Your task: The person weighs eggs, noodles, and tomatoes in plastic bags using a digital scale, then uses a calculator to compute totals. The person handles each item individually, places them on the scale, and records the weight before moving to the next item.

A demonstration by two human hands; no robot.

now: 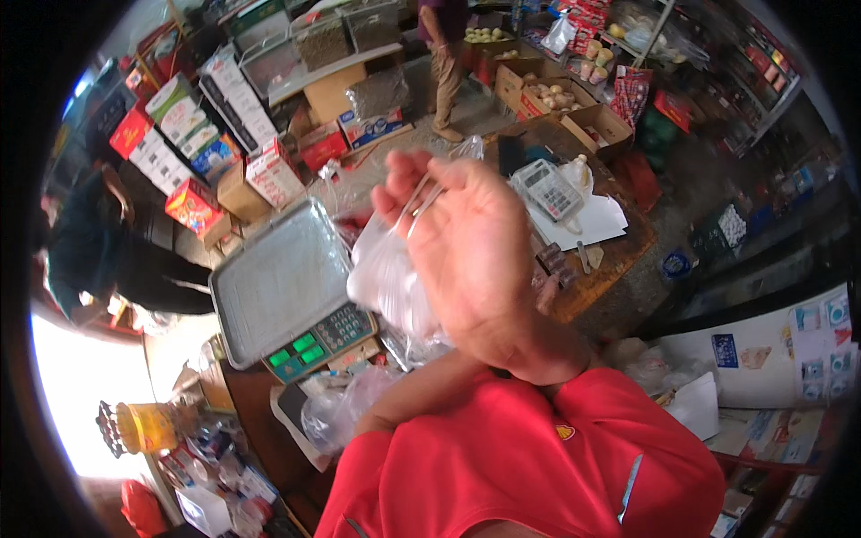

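Note:
My right hand (471, 249) is raised in the middle, palm towards the camera, with its fingers curled round the thin handles of a whitish plastic bag (397, 279). The bag hangs at the hand's left side; what it holds cannot be told. My left forearm (424, 393) passes below the right wrist. Of my left hand (548, 296) only what look like fingertips show, beside small dark packets at the table's edge; the rest is hidden. Left of the bag stands a digital scale with a bare metal tray (286, 279) and a lit green display (296, 350).
A wooden table (605, 269) bears a calculator (548, 188) and white paper (585, 225). Cartons of produce (551, 97) stand behind it. A person (444, 60) stands at the top, another (101, 235) at the left. Stacked boxes (161, 161) and a clear plastic bag (343, 410) flank the scale.

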